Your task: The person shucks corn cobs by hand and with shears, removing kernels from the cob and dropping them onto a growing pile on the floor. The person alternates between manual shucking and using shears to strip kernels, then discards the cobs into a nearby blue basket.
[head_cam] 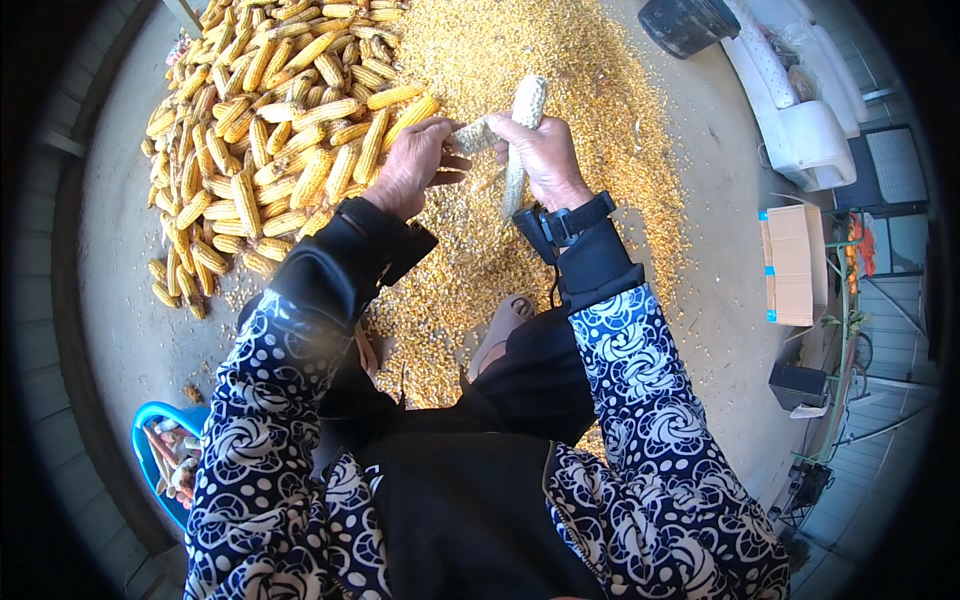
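Note:
My right hand [541, 146] is closed around a long pale bare corn cob [529, 101], which stands nearly upright in the picture. Between my two hands is a second, smaller whitish cob piece [475, 137]; the fingers of my left hand [420, 157] grip its left end, and my right thumb touches its right end. Under both hands spreads a wide heap of loose yellow corn kernels [495, 247]. Unshelled ears of corn [315, 176] are piled to the left, some close beside my left hand.
A blue plastic basin [142, 427] with cobs inside stands at the lower left. At the upper right are a black bucket [686, 26] and a white plastic container [814, 146]. A cardboard box [795, 262] lies further down on the right. My feet rest among the kernels.

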Motion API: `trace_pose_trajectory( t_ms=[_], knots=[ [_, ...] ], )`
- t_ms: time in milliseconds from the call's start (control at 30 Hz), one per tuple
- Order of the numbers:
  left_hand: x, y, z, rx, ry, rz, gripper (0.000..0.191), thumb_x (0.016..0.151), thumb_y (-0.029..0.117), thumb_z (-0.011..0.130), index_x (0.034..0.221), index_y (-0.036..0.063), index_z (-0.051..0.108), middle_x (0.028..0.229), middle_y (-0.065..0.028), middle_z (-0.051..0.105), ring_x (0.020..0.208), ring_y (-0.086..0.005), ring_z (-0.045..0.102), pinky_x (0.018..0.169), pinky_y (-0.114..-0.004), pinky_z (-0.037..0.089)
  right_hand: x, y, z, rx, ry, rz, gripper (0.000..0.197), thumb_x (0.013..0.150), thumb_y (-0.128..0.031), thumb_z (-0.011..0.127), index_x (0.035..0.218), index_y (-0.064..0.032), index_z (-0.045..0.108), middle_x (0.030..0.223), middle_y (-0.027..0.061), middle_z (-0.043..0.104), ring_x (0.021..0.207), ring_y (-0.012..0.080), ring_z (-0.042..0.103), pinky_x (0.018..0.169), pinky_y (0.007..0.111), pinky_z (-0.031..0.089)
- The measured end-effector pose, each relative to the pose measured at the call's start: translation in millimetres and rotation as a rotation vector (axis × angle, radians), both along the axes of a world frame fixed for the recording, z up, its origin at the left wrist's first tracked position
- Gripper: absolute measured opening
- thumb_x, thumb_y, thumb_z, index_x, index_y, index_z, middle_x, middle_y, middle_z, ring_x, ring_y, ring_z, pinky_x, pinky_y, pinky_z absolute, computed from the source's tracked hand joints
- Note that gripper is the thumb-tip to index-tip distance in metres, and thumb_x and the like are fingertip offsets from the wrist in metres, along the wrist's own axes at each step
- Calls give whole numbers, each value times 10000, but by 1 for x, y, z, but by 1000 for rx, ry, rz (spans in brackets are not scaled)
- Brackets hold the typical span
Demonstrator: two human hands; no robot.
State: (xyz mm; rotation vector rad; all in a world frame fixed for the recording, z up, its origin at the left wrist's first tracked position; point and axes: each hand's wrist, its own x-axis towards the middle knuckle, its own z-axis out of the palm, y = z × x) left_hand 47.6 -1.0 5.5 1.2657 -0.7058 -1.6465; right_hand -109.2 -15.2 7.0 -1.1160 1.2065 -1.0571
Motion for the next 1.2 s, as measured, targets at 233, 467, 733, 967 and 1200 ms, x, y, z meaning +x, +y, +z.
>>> trace_pose_trajectory(
  t_ms=[233,467,733,967,1200],
  knots=[
    [-4,-2,-8,-429,-548,-207,489,880,436,492,864,-38,614,666,-69,571,597,-148,524,572,-294,447,8,2,3,-21,2,2,165,801,-149,646,878,-4,637,717,29,604,614,96,552,549,225,439],
    [7,-4,-16,-181,11,-275,259,919,177,393,1014,-3,554,913,-105,605,688,-130,536,566,-244,442,0,-1,-1,-58,-26,37,180,795,-139,646,902,6,646,734,26,607,640,88,553,575,220,438],
    [11,1,-7,-568,-237,-251,348,866,47,473,1204,-33,487,1207,-139,524,1126,-202,478,967,-304,354,0,-3,0,-304,67,103,198,777,-31,635,972,5,634,877,47,642,830,116,598,750,246,469],
    [13,6,-5,-445,-263,-190,283,829,28,594,1106,-21,576,1006,-66,631,926,-108,564,849,-240,438,3,2,7,-147,-41,149,150,787,-94,639,907,-5,639,808,47,637,690,95,590,611,230,480],
    [17,18,5,-543,-292,-192,261,817,18,604,1077,-1,599,971,-39,641,896,-85,559,828,-240,445,5,6,11,-55,-167,-11,177,785,-143,657,873,8,630,758,67,639,619,109,608,524,231,507]
  ],
)
